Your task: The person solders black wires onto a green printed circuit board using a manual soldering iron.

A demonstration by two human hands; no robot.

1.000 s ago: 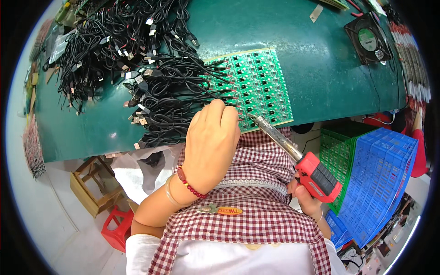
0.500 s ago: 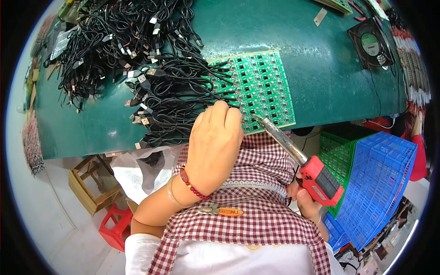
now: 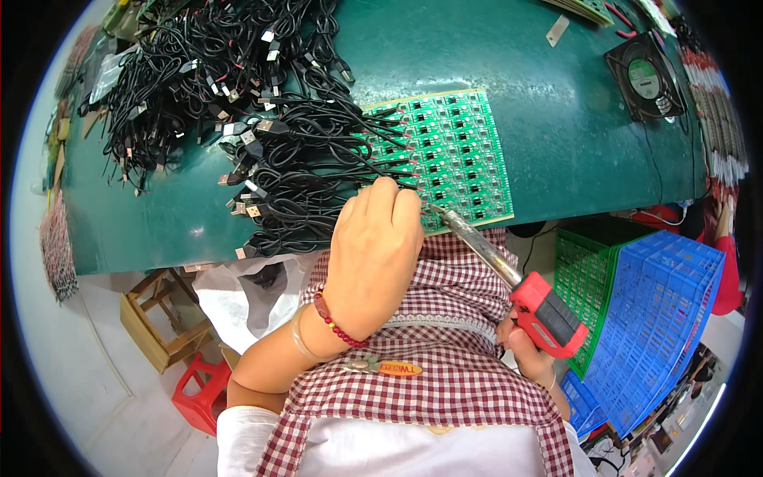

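My left hand (image 3: 377,250) is closed at the near left part of a green circuit board panel (image 3: 465,151), back of the hand up. Its fingertips are mostly hidden; a USB cable's thin wire end seems to come out from them onto the board. My right hand (image 3: 526,346) is wrapped round the red and black handle of a soldering iron (image 3: 548,314). The iron's tip rests at or just above the board, close beside my left fingers. Several black USB cables (image 3: 298,171) lie with their red wire ends along the panel's left side, plugs pointing left.
A big heap of black cables (image 3: 199,71) covers the far left of the green table (image 3: 556,159). A black fan (image 3: 644,75) stands at the right, a small metal plate (image 3: 557,30) farther back. Blue crates (image 3: 660,310), a green crate (image 3: 584,278) and a red stool (image 3: 203,393) are below table level.
The soldering iron has moved slightly left and toward me, its tip now nearer my left fingers. My left hand has stayed almost in place.
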